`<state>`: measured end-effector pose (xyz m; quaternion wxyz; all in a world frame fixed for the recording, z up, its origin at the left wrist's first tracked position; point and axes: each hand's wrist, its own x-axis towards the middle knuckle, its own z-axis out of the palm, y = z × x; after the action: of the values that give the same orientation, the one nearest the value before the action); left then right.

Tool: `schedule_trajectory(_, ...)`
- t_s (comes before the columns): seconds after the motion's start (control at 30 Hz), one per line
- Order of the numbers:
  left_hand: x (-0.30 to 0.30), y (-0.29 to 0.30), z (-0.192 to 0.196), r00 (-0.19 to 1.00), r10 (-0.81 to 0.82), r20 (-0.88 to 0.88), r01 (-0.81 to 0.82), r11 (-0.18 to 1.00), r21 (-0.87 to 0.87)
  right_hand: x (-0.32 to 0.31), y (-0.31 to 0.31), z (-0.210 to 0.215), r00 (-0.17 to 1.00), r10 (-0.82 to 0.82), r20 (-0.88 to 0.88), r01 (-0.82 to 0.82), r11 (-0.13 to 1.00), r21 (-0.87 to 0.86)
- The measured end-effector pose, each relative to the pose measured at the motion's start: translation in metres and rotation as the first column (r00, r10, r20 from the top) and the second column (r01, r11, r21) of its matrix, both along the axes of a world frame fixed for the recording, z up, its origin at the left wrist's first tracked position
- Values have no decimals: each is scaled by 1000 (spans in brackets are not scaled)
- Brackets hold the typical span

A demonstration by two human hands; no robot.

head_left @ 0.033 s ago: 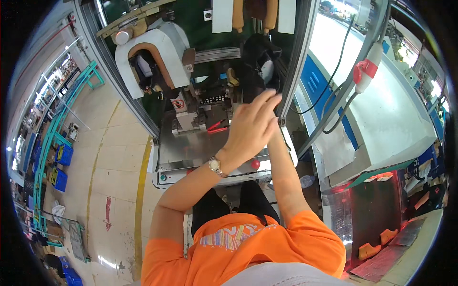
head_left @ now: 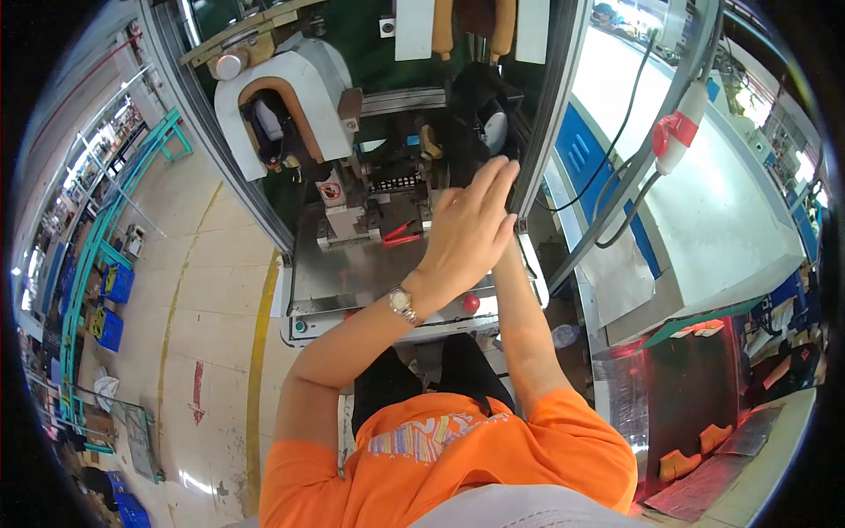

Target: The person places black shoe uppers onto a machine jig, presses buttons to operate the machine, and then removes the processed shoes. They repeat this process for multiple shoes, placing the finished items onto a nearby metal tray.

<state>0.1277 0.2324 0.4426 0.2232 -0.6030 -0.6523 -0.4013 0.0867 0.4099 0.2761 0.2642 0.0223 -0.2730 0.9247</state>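
Note:
My left hand (head_left: 466, 233), with a metal wristwatch (head_left: 402, 304) on its wrist, reaches over the right front of a machine (head_left: 378, 286). Its fingers are stretched out, palm turned down, and nothing shows in them. Beneath it, my right forearm (head_left: 525, 326) comes up from the lower right. My right hand is almost wholly covered by the left, so its fingers are hidden. Just beyond the fingertips is a black part of the machine (head_left: 471, 97) with a rounded pale grey piece (head_left: 495, 132). Whether either hand touches it I cannot tell.
Left of my hands stands a white arch-shaped clamp (head_left: 334, 88) with a brown lining. Red-handled pliers (head_left: 402, 234) lie on the metal bed, and a red knob (head_left: 472, 304) sits at its front edge. A red plug connector (head_left: 676, 132) hangs right; orange shoe lasts (head_left: 678, 465) lie lower right.
The fingers of my left hand have straightened and shifted slightly, and its wrist has moved a little to the right. The machine looks the same.

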Motion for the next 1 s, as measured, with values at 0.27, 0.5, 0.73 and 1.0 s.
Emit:
schedule_trajectory(0.27,1,15,-32,896,333,-294,-388,909,-151,-18,12,18,997,-35,66,40,996,-78)
schedule_trajectory(0.5,-13,5,-37,942,301,-148,-319,940,-118,-26,8,18,982,50,182,-11,977,-211)
schedule_trajectory(0.73,-4,12,-26,968,239,-69,-248,953,-173,-44,12,4,966,71,248,11,949,-316)
schedule_trajectory(1.0,-1,22,-27,961,260,-91,-275,910,-311,-42,12,3,996,76,40,-64,966,-252)
